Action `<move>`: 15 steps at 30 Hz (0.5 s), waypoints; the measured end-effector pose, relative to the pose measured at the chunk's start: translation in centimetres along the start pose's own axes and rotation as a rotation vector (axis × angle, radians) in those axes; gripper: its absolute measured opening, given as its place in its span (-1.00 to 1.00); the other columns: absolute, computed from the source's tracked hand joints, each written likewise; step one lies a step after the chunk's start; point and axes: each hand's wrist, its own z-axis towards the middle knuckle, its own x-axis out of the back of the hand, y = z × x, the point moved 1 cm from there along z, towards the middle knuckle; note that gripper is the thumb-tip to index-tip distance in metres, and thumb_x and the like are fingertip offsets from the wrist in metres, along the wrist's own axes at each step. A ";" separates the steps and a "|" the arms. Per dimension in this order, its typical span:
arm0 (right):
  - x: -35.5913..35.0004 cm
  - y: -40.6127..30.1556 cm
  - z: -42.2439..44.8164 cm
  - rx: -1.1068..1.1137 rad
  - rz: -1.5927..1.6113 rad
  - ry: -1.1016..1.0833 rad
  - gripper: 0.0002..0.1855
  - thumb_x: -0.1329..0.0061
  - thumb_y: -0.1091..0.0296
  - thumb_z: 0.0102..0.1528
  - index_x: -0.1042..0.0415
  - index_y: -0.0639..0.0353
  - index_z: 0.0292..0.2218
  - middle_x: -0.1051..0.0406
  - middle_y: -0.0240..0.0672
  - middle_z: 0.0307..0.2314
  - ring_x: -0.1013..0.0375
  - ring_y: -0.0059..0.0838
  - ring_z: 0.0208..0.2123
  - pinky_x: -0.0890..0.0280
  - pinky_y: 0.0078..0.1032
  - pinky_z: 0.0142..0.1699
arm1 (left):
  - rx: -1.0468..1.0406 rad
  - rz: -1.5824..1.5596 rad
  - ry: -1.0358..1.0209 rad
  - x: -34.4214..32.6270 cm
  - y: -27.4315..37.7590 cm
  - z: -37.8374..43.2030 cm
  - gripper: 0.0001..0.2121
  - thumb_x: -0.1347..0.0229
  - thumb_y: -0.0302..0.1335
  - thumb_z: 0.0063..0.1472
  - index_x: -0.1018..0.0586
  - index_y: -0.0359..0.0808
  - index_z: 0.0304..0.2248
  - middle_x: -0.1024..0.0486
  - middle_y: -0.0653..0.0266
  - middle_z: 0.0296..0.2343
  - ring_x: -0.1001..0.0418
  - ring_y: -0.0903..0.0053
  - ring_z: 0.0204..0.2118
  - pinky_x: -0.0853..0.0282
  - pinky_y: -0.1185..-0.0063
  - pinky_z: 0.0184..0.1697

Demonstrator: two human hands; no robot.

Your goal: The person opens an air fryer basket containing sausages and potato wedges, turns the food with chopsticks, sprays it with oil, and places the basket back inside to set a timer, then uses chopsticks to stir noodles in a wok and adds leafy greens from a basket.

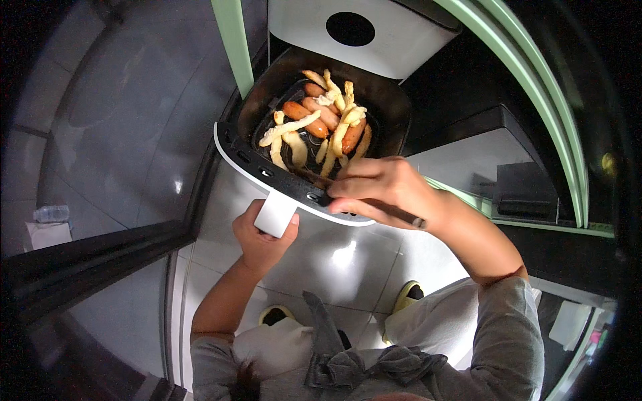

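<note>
My left hand is closed around the white handle of an air fryer basket with dark inner walls. Inside lie several browned sausages and pale yellow fried strips, some crossing over the sausages. Over the basket's near right rim, my right hand grips a dark, slender utensil. Its far end reaches down among the strips at the near side; my fingers hide its middle, and its exact kind cannot be told.
Behind the basket stands the white air fryer body with a round black panel. Pale green frame edges rise at the left and curve on the right. A grey-topped box-shaped appliance is at the right. A plastic bottle shows far left.
</note>
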 end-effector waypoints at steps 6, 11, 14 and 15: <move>1.0 -0.2 0.1 -0.012 -0.392 0.232 -0.81 -0.01 0.29 -0.09 -0.35 0.20 -0.58 -0.29 -0.30 -0.64 -0.34 -0.37 -0.69 -0.27 -0.50 -0.61 | 0.018 0.019 0.008 0.0 0.3 0.0 -0.77 -0.20 -0.47 -0.18 -0.42 -0.39 -0.52 -0.44 0.29 -0.68 -0.40 0.67 -0.64 -0.28 0.69 -0.57; 4.3 0.3 -0.3 -0.215 -0.277 0.382 -0.85 -0.03 0.41 -0.10 -0.39 0.33 -0.54 -0.33 -0.20 -0.65 -0.34 -0.36 -0.67 -0.25 -0.51 -0.57 | -0.023 0.039 0.023 0.0 0.1 -0.1 -0.77 -0.21 -0.46 -0.20 -0.43 -0.37 -0.53 -0.44 0.26 -0.68 -0.43 0.58 -0.65 -0.30 0.67 -0.57; 4.0 1.1 -0.1 -0.216 -0.241 0.408 -0.85 -0.03 0.42 -0.10 -0.39 0.32 -0.55 -0.34 -0.21 -0.64 -0.34 -0.33 -0.65 -0.24 -0.51 -0.56 | 0.019 0.031 0.008 0.1 0.2 -0.1 -0.77 -0.21 -0.46 -0.21 -0.43 -0.37 -0.54 -0.44 0.25 -0.68 -0.43 0.57 -0.65 -0.30 0.66 -0.57; 3.8 1.2 0.3 -0.135 -0.331 0.403 -0.86 -0.03 0.42 -0.10 -0.38 0.31 -0.56 -0.33 -0.21 -0.65 -0.34 -0.33 -0.65 -0.23 -0.50 -0.56 | 0.014 0.044 0.004 0.1 0.4 0.1 -0.77 -0.21 -0.46 -0.21 -0.44 -0.37 -0.55 -0.44 0.26 -0.68 -0.43 0.57 -0.65 -0.30 0.66 -0.57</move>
